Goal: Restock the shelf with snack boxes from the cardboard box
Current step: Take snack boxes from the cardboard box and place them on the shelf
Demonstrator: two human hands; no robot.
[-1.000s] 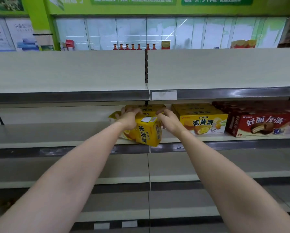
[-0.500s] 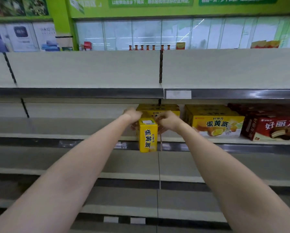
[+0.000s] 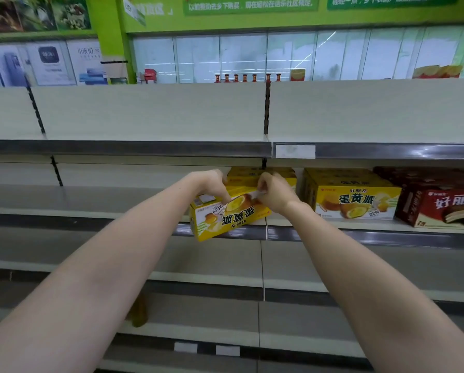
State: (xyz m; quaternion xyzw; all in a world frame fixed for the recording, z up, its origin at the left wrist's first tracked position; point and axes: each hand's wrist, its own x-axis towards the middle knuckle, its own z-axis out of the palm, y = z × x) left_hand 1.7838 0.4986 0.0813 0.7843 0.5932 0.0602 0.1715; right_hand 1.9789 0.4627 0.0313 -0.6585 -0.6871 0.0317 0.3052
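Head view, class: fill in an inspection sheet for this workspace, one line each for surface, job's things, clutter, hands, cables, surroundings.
Surface: middle shelf, bare at its left.
Job's things: held yellow box, tilted, print upside down, over the shelf edge; yellow boxes on the shelf; red boxes to their right.
Clutter: nothing seen.
Hands: left hand and right hand both grip the held box.
Cables: nothing seen.
Surroundings: bare upper shelf, green signs, red-capped bottles behind.

Single head view, wide-angle, faces shelf unit (image 3: 134, 149) head-on, tilted slightly down. Close range: both forearms reach from bottom corners toward centre. Far wall visible above top shelf.
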